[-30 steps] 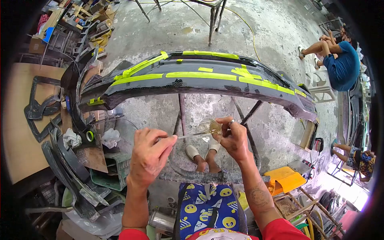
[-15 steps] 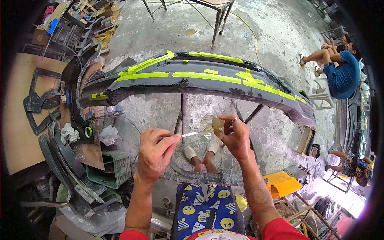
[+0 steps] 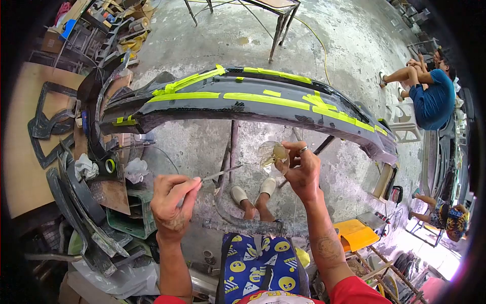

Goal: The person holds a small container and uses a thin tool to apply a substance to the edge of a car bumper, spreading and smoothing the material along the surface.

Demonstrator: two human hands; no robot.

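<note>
Between thumb and fingers, my left hand (image 3: pixel 174 202) pinches one end of a thin flat stick (image 3: pixel 223 173), which slants up to the right. My right hand (image 3: pixel 301 169) grips a small clear plastic cup (image 3: pixel 268 153) by its side; it is tipped, and something yellowish-brown shows in it. The stick's free tip is apart from the cup, to its left. Beyond both hands lies a long dark bumper-like part (image 3: pixel 253 109) with strips of neon yellow tape (image 3: pixel 266 100) on it, resting on a metal stand.
At left are a brown board (image 3: pixel 45 152) with dark frame pieces, a green crate (image 3: pixel 126 215) and crumpled white paper (image 3: pixel 87 166). A yellow piece (image 3: pixel 357 235) lies at right. One person (image 3: pixel 435 96) sits on a white chair (image 3: pixel 403 116); another (image 3: pixel 450 220) is lower right.
The stick has come out of the cup as my left hand moved left and down. My right hand shifted slightly, still gripping the cup.
</note>
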